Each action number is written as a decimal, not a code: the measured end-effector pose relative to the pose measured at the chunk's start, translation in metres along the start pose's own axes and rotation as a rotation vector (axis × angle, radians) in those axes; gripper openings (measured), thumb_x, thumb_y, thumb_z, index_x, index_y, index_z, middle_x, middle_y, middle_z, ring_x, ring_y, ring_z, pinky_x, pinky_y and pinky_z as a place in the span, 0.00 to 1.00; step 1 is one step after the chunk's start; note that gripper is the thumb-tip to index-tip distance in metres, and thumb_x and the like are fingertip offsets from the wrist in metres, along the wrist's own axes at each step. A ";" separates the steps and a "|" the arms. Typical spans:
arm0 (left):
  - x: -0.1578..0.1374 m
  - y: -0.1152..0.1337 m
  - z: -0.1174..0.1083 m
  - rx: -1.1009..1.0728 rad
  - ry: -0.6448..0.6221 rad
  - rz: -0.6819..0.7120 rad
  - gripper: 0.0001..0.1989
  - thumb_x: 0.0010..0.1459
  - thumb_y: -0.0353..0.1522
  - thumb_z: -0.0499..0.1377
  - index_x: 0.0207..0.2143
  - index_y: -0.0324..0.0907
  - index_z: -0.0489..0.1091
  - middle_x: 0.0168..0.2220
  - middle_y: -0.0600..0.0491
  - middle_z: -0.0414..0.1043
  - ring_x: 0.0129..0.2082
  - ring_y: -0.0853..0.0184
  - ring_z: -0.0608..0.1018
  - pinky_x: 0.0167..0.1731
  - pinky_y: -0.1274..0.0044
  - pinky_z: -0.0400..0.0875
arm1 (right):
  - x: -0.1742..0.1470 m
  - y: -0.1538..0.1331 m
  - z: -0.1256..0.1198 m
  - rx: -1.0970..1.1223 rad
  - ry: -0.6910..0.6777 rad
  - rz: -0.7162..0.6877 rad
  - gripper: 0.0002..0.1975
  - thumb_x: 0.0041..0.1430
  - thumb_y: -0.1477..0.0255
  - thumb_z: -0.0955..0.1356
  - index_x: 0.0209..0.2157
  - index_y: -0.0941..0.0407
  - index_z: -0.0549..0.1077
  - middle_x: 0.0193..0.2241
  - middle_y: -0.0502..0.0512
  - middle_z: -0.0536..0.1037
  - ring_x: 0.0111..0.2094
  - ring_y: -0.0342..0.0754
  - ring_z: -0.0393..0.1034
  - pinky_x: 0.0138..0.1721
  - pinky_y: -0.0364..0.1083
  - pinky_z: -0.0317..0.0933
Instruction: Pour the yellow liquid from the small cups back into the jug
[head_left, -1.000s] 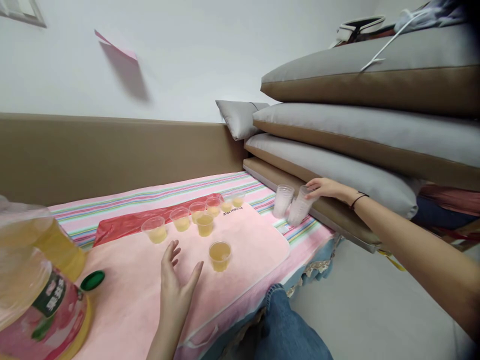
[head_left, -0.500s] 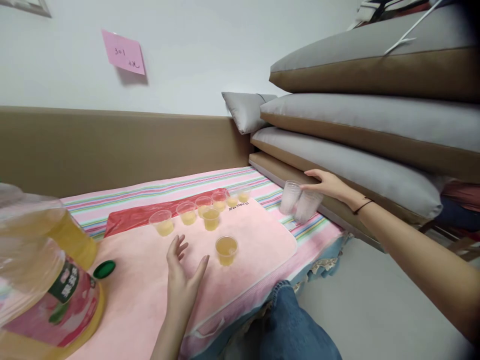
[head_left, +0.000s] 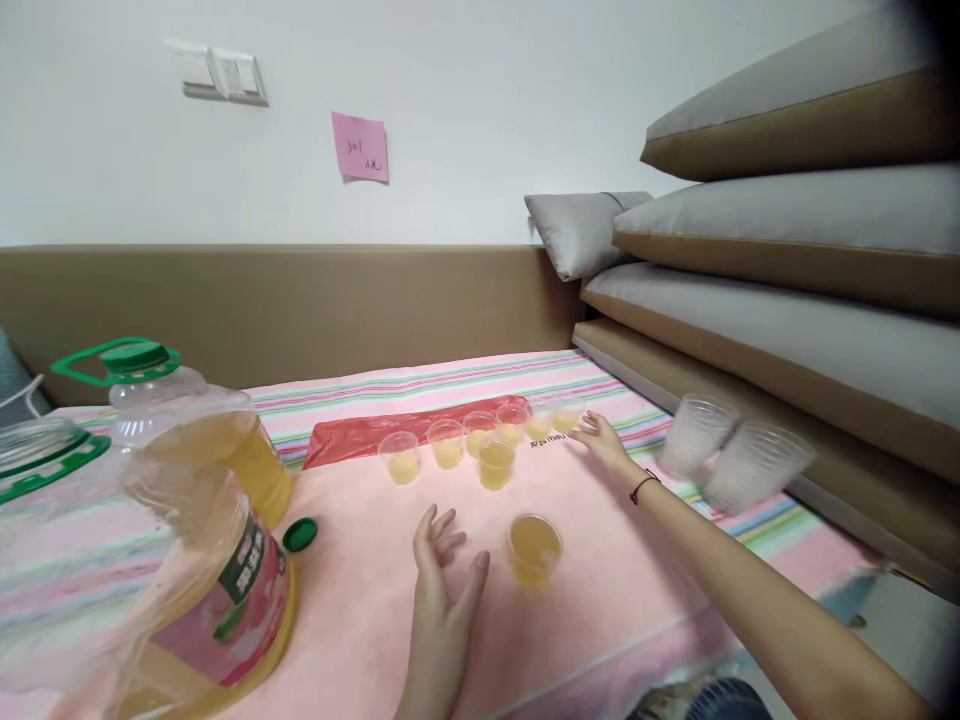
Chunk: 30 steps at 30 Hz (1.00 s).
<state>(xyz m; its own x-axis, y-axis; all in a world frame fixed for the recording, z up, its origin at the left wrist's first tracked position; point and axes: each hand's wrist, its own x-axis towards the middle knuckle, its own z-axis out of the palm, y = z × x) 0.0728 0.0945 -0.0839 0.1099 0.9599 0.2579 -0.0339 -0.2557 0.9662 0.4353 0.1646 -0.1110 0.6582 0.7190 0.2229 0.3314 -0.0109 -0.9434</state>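
My left hand (head_left: 444, 585) hovers over the pink mat (head_left: 360, 610), thumb and fingers apart, holding nothing. Just right of it stands a clear plastic cup of yellow drink (head_left: 534, 552), fuller than most others. Farther back, my right hand (head_left: 600, 443) reaches to the right end of a row of small cups, its fingers apart beside the end cup (head_left: 566, 420); whether they touch it I cannot tell. Other row cups, such as the leftmost cup (head_left: 400, 462), hold a little yellow drink. Another fuller cup (head_left: 496, 465) stands in front of the row.
At left are a big labelled juice bottle (head_left: 217, 600), a second bottle with green handle (head_left: 150, 400) and a green cap (head_left: 300, 534). Two stacks of clear cups (head_left: 697, 435) stand at right by piled cushions (head_left: 787, 310). A red plastic sheet (head_left: 360, 440) lies behind the row.
My right hand has moved left from the cup stacks to the end of the cup row. My left hand stays open near the front cup. The view has turned left.
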 end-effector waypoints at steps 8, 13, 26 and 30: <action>0.005 -0.015 0.007 -0.097 0.045 -0.195 0.31 0.58 0.45 0.60 0.60 0.46 0.56 0.57 0.39 0.68 0.42 0.61 0.78 0.47 0.66 0.68 | 0.035 0.023 0.030 0.120 0.059 -0.018 0.38 0.35 0.55 0.74 0.49 0.53 0.65 0.51 0.63 0.71 0.52 0.62 0.70 0.53 0.60 0.68; 0.002 -0.011 0.005 -0.134 0.045 -0.224 0.31 0.58 0.46 0.60 0.60 0.46 0.57 0.57 0.38 0.67 0.43 0.61 0.78 0.47 0.65 0.71 | 0.034 0.018 0.025 0.099 0.111 -0.069 0.35 0.36 0.51 0.74 0.45 0.53 0.67 0.46 0.61 0.73 0.48 0.59 0.71 0.51 0.59 0.68; 0.001 -0.003 0.005 -0.192 0.018 -0.251 0.32 0.58 0.47 0.61 0.59 0.45 0.58 0.58 0.39 0.67 0.39 0.64 0.78 0.43 0.70 0.71 | 0.028 -0.038 -0.004 -0.292 0.118 -0.417 0.28 0.43 0.62 0.70 0.48 0.56 0.71 0.49 0.60 0.74 0.49 0.58 0.68 0.53 0.56 0.62; -0.001 0.001 0.001 -0.179 -0.002 -0.236 0.31 0.59 0.47 0.60 0.60 0.46 0.58 0.58 0.40 0.67 0.40 0.64 0.78 0.44 0.70 0.70 | 0.031 -0.048 -0.008 -0.441 0.099 -0.516 0.25 0.44 0.68 0.69 0.48 0.57 0.72 0.47 0.60 0.73 0.50 0.61 0.66 0.54 0.58 0.60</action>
<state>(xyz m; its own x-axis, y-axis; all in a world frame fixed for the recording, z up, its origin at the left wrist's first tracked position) 0.0740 0.0936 -0.0831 0.1377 0.9901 0.0266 -0.1823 -0.0011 0.9832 0.4449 0.1817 -0.0573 0.3941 0.6415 0.6581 0.8496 0.0187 -0.5271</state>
